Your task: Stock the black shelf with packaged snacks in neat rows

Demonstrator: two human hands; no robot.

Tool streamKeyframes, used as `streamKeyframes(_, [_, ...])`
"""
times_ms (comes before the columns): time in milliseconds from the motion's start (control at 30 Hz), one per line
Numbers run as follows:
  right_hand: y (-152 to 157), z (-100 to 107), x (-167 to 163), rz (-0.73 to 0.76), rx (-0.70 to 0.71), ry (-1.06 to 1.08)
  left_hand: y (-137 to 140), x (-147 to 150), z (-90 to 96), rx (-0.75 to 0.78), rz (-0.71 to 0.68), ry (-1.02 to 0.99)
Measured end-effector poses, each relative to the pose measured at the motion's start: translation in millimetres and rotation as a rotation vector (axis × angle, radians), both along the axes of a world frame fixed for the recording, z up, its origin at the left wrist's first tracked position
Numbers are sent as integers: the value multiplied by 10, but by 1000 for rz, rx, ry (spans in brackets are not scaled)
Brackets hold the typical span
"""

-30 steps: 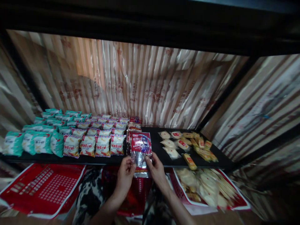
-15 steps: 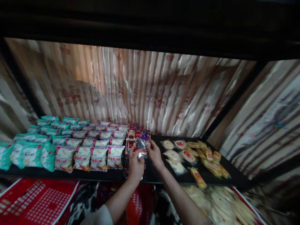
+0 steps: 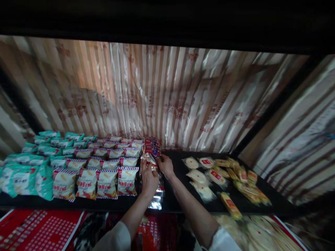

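Observation:
A dark red and blue foil packet [image 3: 153, 150] lies at the back of a row of similar shiny packets [image 3: 156, 199]. My left hand [image 3: 149, 179] grips the near left side of a foil packet, its fingers bent over the silvery end. On the right edge, my right hand [image 3: 165, 166] pinches the same packet between thumb and fingers. Part of the row is hidden under my hands. Just left of it stand white snack bags [image 3: 127, 181] with striped edges, in several rows.
Teal snack bags [image 3: 26, 179] fill the shelf's left end. Right of my hands, the black shelf [image 3: 178, 198] holds round pale packs [image 3: 199, 177] and yellow packs [image 3: 230, 205]. Below are a red basket [image 3: 44, 230] and more pale packs [image 3: 259, 233]. A dark beam [image 3: 167, 24] crosses overhead.
My hands have lowered the foil packet from above the row onto it, and the right hand has shifted slightly left. The view has moved a little closer to the shelf.

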State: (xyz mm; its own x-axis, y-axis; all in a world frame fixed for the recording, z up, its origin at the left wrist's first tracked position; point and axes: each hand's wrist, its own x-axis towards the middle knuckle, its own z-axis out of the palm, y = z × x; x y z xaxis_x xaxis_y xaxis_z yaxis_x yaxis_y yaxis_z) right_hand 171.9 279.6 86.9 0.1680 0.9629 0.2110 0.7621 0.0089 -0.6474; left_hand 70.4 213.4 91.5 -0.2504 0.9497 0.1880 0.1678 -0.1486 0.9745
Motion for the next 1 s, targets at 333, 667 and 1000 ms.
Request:
streamKeyframes(333, [14, -45, -56, -36, -61, -79, -9, 33, -145, -1, 50, 471])
streamKeyframes(667, [60, -103, -80, 3, 13, -73, -14, 27, -192, -13, 65, 709])
streamKeyframes(1000, [-99, -147, -8, -77, 143, 108, -135, 17, -150, 104, 13, 768])
